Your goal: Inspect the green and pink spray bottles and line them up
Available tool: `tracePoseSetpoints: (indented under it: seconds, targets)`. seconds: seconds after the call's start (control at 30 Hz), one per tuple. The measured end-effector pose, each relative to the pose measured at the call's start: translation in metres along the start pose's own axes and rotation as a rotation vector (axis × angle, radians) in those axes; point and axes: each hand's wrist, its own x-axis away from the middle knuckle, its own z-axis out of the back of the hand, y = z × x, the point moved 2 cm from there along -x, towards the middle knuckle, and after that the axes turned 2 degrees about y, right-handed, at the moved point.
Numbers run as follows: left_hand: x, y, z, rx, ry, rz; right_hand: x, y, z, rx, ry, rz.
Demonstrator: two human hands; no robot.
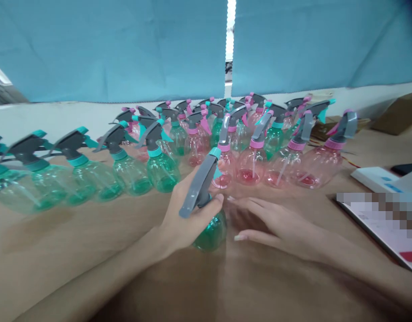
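Note:
My left hand is wrapped round the neck of a green spray bottle with a grey and teal trigger head, held slightly tilted above or on the table's near part. To the right of that bottle, my right hand hovers low with thumb and fingers apart, holding nothing. Just beyond the hands stands a row of pink spray bottles with grey heads and pink collars. A row of green spray bottles with teal collars runs off to the left.
Behind the front rows, several more pink and green bottles crowd together. A tablet-like device and a white box lie at the right. Cardboard boxes stand at the back right, before a blue curtain.

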Motion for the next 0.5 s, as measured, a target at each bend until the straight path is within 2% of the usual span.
tracePoseSetpoints:
  seconds: [0.1,0.2,0.37,0.5]
  targets:
    - [0.002,-0.004,-0.001,0.017,0.02,-0.003,-0.002,-0.02,0.009,0.006,0.054,0.015]
    - [0.003,-0.007,-0.003,0.058,-0.014,0.013,-0.005,-0.038,0.01,0.038,0.108,-0.003]
    - [0.007,-0.006,0.0,0.167,-0.057,-0.01,-0.017,-0.057,0.003,0.016,0.224,0.035]
    - [0.012,-0.003,0.009,0.156,-0.075,-0.018,-0.024,-0.067,-0.005,0.033,0.303,0.048]
